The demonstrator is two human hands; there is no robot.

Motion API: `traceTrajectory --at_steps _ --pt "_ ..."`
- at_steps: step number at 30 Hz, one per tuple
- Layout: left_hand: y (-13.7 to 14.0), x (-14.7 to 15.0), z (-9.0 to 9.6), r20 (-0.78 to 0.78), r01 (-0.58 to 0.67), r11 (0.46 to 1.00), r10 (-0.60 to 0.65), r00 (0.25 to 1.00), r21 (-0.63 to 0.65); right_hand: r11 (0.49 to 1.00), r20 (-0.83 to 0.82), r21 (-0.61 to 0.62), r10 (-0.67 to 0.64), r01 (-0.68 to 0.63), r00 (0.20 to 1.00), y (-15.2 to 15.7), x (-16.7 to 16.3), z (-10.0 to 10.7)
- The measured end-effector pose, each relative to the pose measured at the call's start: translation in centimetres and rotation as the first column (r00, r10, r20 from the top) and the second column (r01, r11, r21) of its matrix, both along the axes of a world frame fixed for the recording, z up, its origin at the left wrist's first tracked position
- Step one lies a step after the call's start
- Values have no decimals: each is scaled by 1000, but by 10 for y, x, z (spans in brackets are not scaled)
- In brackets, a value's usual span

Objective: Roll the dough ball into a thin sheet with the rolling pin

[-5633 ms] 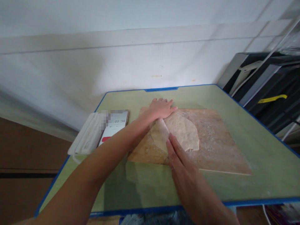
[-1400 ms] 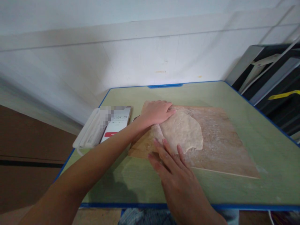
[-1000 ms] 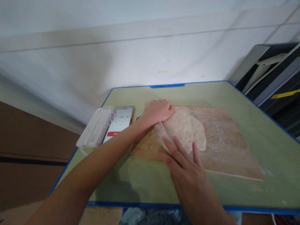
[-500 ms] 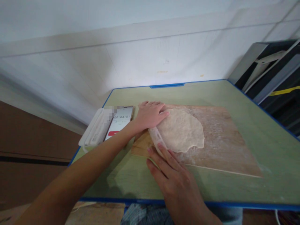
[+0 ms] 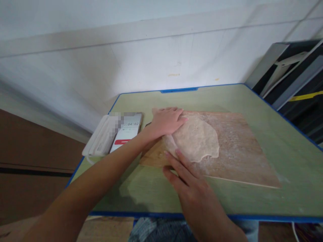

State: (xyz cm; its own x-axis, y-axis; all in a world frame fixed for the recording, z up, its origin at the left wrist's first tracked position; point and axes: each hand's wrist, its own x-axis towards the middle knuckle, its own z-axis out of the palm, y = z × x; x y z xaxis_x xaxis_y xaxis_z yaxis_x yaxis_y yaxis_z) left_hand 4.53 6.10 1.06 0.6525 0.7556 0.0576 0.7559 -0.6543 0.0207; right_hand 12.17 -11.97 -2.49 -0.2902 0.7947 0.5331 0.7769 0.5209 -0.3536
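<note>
A flat, pale sheet of dough (image 5: 198,137), uneven at its rim and notched at the near edge, lies on a floured wooden board (image 5: 242,151). Across its left side rests a flour-dusted rolling pin (image 5: 170,144), mostly covered by my hands. My left hand (image 5: 168,121) lies palm down over the far end, fingers stretched out and the thumb toward the dough. At the near end, my right hand (image 5: 193,188) presses with extended, slightly spread fingers. Neither hand is wrapped round the pin. Its ends are hidden.
Left of the board, a phone (image 5: 127,132) showing a timer leans on a white case (image 5: 98,143). The green table (image 5: 217,97) has a blue edge and stands against a white wall (image 5: 151,64). Dark and grey panels (image 5: 290,74) lean at the right.
Both hands have shifted slightly right, over the dough, with the rolling pin between them. The phone's timer has advanced, and the camera view has moved a little.
</note>
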Motion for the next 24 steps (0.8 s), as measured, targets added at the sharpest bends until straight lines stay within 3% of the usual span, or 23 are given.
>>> traceTrajectory --at_steps 5,9,13,16,20,24 --pt "-4 -23 -1 51 -78 997 77 996 18 998 9 7 60 -60 998 1 -7 3" --pt "3 -6 -1 84 -91 995 87 993 38 1000 49 -15 27 -26 998 0 3 4" --pt "10 20 0 114 15 999 -19 993 32 996 116 3 -93 94 989 -3 9 0" --pt "14 30 2 135 148 988 -143 981 -34 994 166 21 -108 107 980 -4 6 -3" --pt "20 23 3 104 246 964 -236 966 -98 998 128 21 -57 54 990 -3 -5 -2" --pt "23 1 2 99 265 962 -257 961 -69 998 102 57 -13 7 995 2 -22 2"
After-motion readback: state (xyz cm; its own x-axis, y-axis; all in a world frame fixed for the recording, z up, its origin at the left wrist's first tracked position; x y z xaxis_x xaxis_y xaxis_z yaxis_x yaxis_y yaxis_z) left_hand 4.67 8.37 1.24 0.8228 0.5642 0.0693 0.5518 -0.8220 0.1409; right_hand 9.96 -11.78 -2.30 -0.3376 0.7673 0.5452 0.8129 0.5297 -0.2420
